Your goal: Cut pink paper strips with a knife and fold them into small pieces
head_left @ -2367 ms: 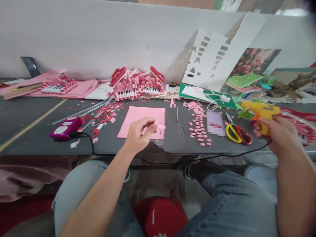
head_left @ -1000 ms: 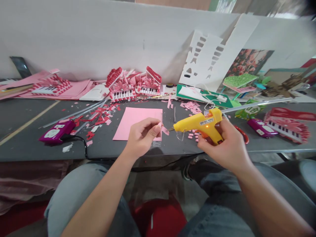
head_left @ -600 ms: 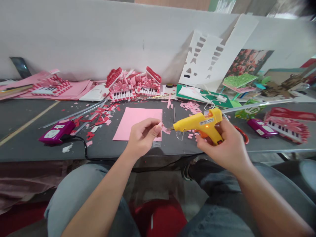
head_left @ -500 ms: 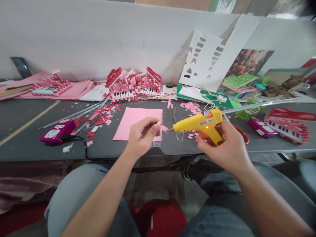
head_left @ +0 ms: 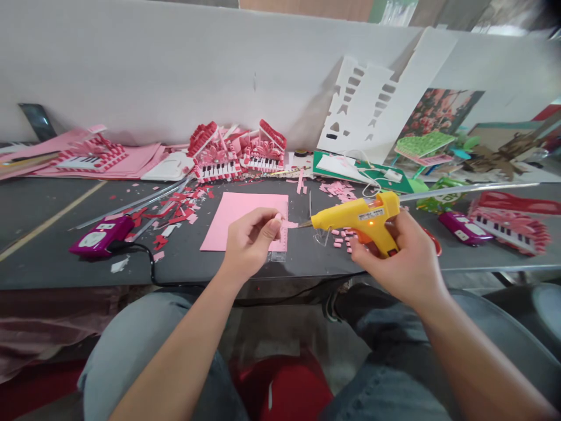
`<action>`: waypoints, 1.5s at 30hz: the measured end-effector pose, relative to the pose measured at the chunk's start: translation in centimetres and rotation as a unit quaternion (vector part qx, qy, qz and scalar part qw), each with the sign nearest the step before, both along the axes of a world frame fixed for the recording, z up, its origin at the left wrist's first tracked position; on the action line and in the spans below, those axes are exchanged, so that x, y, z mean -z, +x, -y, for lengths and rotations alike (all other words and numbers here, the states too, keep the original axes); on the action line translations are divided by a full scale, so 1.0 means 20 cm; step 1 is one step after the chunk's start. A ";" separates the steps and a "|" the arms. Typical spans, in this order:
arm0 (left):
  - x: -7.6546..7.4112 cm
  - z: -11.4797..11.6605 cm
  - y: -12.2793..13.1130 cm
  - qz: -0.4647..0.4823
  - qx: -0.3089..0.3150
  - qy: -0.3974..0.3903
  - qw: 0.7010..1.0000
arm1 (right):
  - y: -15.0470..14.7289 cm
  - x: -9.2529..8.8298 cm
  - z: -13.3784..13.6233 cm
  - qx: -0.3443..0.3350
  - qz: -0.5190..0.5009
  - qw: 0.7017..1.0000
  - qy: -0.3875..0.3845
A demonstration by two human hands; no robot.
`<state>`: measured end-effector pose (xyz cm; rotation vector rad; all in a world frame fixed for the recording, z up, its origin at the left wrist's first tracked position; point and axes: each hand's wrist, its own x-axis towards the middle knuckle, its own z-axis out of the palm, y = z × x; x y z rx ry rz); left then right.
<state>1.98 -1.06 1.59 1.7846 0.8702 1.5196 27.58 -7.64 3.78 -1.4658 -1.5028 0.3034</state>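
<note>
While the left hand [head_left: 249, 241] pinches a small pink strip [head_left: 290, 224] between thumb and forefinger, the right hand [head_left: 407, 257] is wrapped round the grip of a yellow glue gun [head_left: 350, 214]; the strip sits above the middle of the counter's front edge, over the right side of a pink sheet [head_left: 232, 213], its free end pointing right; the gun's nozzle [head_left: 307, 224] points left at that end, though whether the two touch cannot be told. The gun's orange light is on; a long clear glue stick [head_left: 473, 190] runs out behind it, over the right part of the counter [head_left: 197, 266]; small pink rolls [head_left: 337, 240] lie partly hidden below the gun, toward the front edge, while two piano-shaped models [head_left: 219, 168] stand along the back edge.

To do this well, the person would probably do best to hold the strip level and slightly taut, so that its thin end does not curl away from the metal; a light squeeze and a small, thin bead should be enough, since too much glue would likely ooze from so narrow a piece; the left fingertips ought to sit well back from the nozzle, which is presumably hot; resting both forearms might steady the two hands, and drawing the nozzle off cleanly should limit stringing across the sheet.
</note>
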 end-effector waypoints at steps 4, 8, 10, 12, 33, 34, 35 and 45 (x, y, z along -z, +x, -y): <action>0.01 -0.01 0.00 -0.005 0.021 0.017 1.000 | 0.00 0.00 0.00 0.005 -0.018 1.000 -0.011; 0.01 -0.01 0.01 0.001 0.030 0.015 0.999 | -0.01 0.00 -0.01 0.007 -0.021 1.000 -0.014; 0.01 -0.01 0.01 0.008 0.032 0.009 0.999 | -0.02 0.00 -0.01 0.007 -0.017 1.000 -0.014; 0.01 -0.01 0.02 0.020 0.036 0.003 0.999 | -0.02 0.00 -0.01 0.002 -0.014 1.000 -0.017; 0.02 -0.04 0.03 0.138 0.069 -0.048 0.987 | 0.01 0.02 -0.02 -0.041 0.004 0.999 -0.033; 0.02 -0.04 0.02 0.140 0.070 -0.049 0.986 | 0.03 0.02 -0.03 -0.046 0.008 0.998 -0.040; 0.02 -0.04 0.01 0.139 0.069 -0.047 0.987 | 0.05 0.02 -0.04 -0.046 0.013 0.998 -0.044; 0.04 -0.05 -0.05 0.098 0.041 -0.007 0.994 | 0.79 0.11 -0.25 0.225 -0.113 0.966 -0.067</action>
